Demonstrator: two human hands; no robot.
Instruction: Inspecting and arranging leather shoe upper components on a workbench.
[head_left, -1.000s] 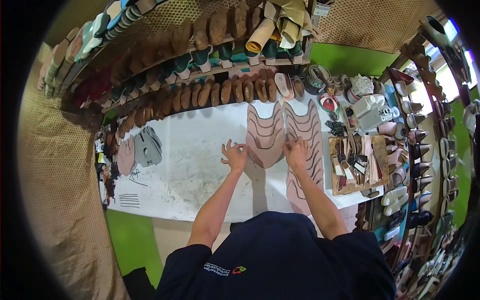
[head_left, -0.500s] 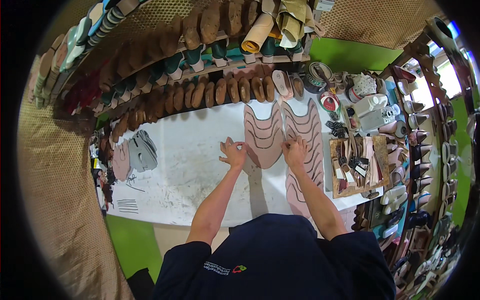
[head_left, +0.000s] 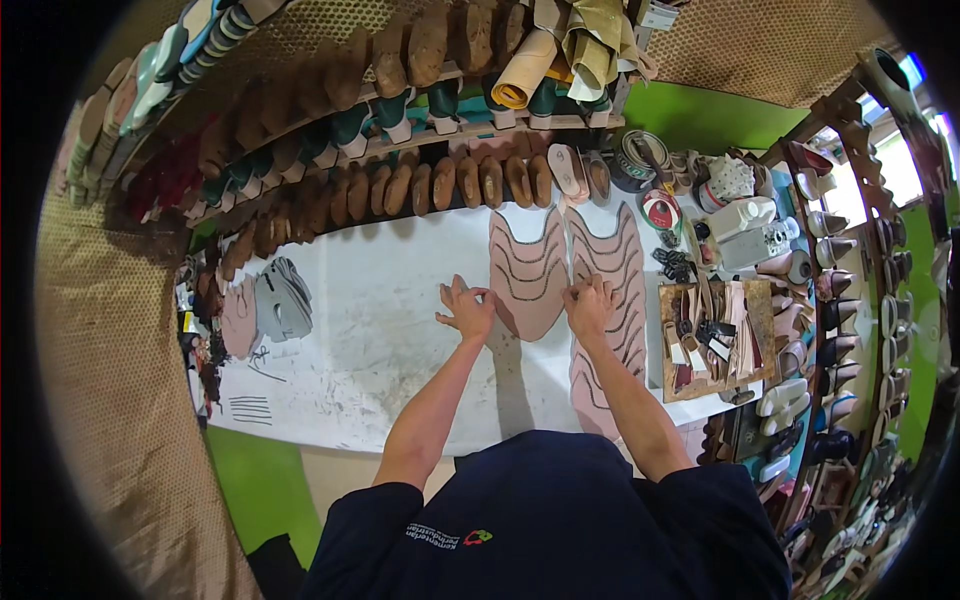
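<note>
**Two hands on the pink leather pieces**

The person's left hand (head_left: pixel 466 308) rests on the white worktop (head_left: pixel 370 340), fingers bent, touching the left edge of a stack of pink wavy-edged leather pieces (head_left: pixel 527 272). The stack lies just to the right of that hand and runs long-ways away from the person. I cannot tell if this grip pinches the edge or only presses on it.

The right hand (head_left: pixel 590 305) lies flat and spread, pressing on a second row of pink wavy leather pieces (head_left: pixel 612 300). That row goes under the hand, away toward the back and also back toward the person's body. The first stack sits between the two hands, touching the left one, so the left hand is nearer to it.

Far to the left of the left hand lie grey cut pieces (head_left: pixel 283 300). To the right of the right hand is a brown wooden tray of small tools and scraps (head_left: pixel 712 335). Behind both hands stands a row of brown wooden shoe forms (head_left: pixel 440 185), with shelves of more above. The room is crowded, with green walls.
</note>
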